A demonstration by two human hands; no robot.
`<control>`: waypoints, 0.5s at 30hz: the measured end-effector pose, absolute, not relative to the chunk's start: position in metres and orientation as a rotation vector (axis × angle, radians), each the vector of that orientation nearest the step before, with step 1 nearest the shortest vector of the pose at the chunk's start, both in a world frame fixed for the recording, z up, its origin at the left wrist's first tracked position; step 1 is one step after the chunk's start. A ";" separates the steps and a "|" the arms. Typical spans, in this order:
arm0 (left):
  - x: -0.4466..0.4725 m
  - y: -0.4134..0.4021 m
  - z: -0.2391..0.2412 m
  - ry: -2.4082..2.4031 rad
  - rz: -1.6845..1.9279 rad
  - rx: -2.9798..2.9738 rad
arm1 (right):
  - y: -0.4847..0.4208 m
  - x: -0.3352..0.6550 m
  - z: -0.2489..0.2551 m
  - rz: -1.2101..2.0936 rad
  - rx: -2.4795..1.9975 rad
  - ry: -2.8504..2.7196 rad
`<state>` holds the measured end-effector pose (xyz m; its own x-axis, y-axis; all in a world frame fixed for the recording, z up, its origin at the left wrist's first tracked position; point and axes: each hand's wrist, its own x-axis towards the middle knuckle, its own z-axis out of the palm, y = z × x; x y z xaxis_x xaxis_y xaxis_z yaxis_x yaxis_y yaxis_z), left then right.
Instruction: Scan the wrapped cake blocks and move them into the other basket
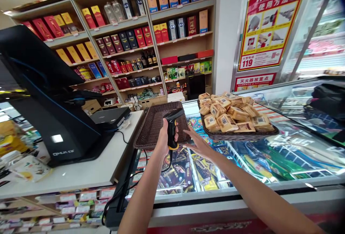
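Note:
My left hand [163, 136] is wrapped round the grip of a black and yellow barcode scanner [172, 128], holding it upright over a dark brown wicker basket [152, 119]. No goods show in that basket. At its near right corner, my right hand [198, 143] has its fingers on either side of the rim, gripping it. To the right stands a second wicker basket [242, 136], heaped with wrapped bread packs [226, 122]. Both baskets rest on the glass top of a chest freezer [223, 191]. The scanner's black cable [170, 162] hangs down past my left wrist.
On the white counter [81, 173] at left stands a black checkout terminal [61, 101], with a black flat box [111, 116] beside it. Shelves [126, 52] of boxed goods line the back. Packaged ice creams [179, 173] show through the glass. A dark bag [329, 97] lies at far right.

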<state>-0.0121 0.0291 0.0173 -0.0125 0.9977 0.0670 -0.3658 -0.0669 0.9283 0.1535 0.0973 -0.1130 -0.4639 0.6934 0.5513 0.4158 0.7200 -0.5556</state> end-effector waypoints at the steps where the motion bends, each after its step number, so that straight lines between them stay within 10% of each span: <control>1: -0.017 0.029 0.015 0.906 1.404 0.993 | 0.098 0.155 -0.113 0.419 -0.863 -2.095; 15: -0.026 0.020 -0.005 0.847 1.388 0.971 | 0.092 0.178 -0.086 -0.231 -0.907 -1.903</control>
